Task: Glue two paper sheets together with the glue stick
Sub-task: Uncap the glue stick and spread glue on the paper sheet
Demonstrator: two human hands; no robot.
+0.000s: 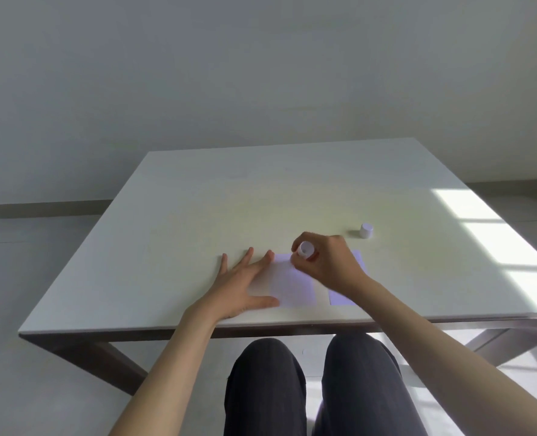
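Fingers of my left hand [243, 286] spread wide, flat on near sheet [292, 286], pinning its left edge to worktop [198, 199]. My right hand [326, 261] wrapped round glue stick [305, 249], held over sheet's far edge. Second sheet [344, 297] just beside, half hidden under my right wrist. Cap [366, 230] upright, apart, far right. My knees [311, 385] below worktop edge.
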